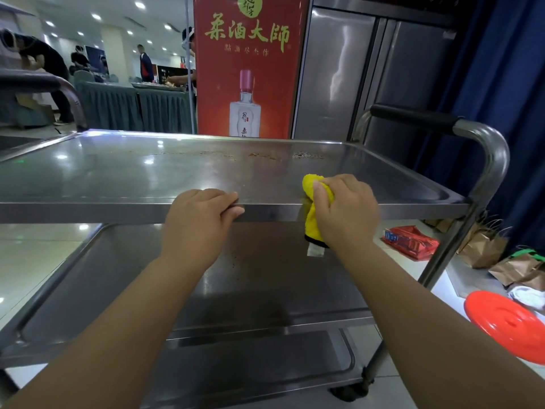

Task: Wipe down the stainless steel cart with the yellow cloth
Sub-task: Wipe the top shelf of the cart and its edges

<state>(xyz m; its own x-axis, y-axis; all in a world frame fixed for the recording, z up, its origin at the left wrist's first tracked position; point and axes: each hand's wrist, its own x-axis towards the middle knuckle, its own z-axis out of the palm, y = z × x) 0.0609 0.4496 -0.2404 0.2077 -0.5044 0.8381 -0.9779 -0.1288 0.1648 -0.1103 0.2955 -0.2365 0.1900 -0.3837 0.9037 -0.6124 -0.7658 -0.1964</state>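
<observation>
Stainless steel cart (124, 172): yellow cloth (314, 202) at the near edge of the top shelf, toward the right corner.
Right hand (345, 211) grips the bunched cloth, fingers curled round it; the cloth drapes over the near rim and hangs below it. Left hand (200, 219) holds the same rim left of the cloth, fingers hooked over the lip, thumb along the front face. Brown specks (265, 154) along the far edge. Red lid (510, 326) on the floor, right of the cart.

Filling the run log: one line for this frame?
left hand grips top shelf front edge | right hand holds yellow cloth at same edge | crumbs at back unwiped
</observation>
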